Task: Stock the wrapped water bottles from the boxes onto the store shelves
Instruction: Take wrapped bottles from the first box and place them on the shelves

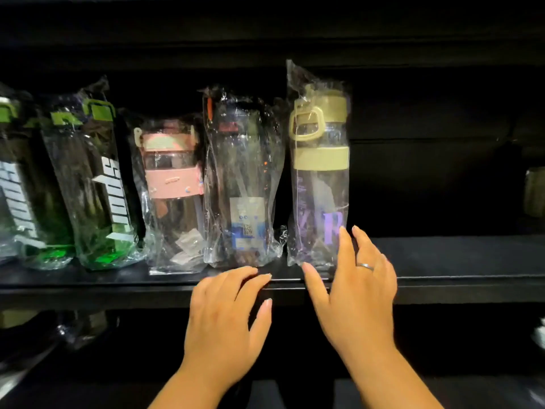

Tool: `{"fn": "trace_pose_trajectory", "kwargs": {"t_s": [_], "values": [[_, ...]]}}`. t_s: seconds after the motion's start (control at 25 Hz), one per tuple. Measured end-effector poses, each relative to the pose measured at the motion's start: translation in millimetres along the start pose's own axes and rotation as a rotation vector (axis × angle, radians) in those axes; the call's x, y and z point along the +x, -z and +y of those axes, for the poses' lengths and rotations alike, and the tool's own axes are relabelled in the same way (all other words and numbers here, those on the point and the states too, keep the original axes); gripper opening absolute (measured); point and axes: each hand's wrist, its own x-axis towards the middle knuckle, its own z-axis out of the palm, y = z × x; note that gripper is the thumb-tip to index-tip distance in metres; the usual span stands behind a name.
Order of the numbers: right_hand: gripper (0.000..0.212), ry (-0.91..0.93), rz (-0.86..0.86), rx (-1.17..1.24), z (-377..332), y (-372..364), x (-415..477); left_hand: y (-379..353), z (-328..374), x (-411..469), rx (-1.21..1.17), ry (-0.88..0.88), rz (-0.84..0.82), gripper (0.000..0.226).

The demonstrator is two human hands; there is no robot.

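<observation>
Black shelf [442, 261], dimly lit: wrapped bottles [174, 187] along front edge (yellow-lidded bottle [320, 172] rightmost). Left hand [224, 323] loose, empty, at that edge; right hand [356, 299] straight-fingered by that bottle, grasping nothing.

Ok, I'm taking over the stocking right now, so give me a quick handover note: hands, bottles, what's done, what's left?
Left hand: open, holds nothing, fingertips at the front edge of the shelf.
Right hand: open, fingers by the lower part of the yellow-lidded bottle; contact unclear.
Done: wrapped bottles stand in a row, from the left: green bottles, pink-lidded bottle, dark-capped bottle, then the yellow-lidded one.
Left: there is shelf room to its right; boxes are not in view.
</observation>
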Motion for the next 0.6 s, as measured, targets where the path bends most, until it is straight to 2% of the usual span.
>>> {"fn": "trace_pose_trajectory", "kwargs": {"t_s": [0.08,0.2,0.28,0.44,0.6], "values": [[0.069,0.087,-0.011,0.058,10,-10,-38,-3,8,-31,0.071,0.059,-0.052,0.058],[0.072,0.193,-0.148,0.155,23,-26,-98,-7,17,-95,0.074,0.184,-0.195,0.071],[0.074,0.243,-0.292,0.124,26,-41,-137,-6,16,-146,0.067,0.266,-0.311,0.073],[0.08,0.451,-0.744,-0.065,25,-72,-236,16,16,-272,0.095,0.533,-0.516,0.067],[0.072,0.529,-0.99,-0.088,-4,-71,-314,67,20,-372,0.121,0.713,-0.7,0.065]]}}
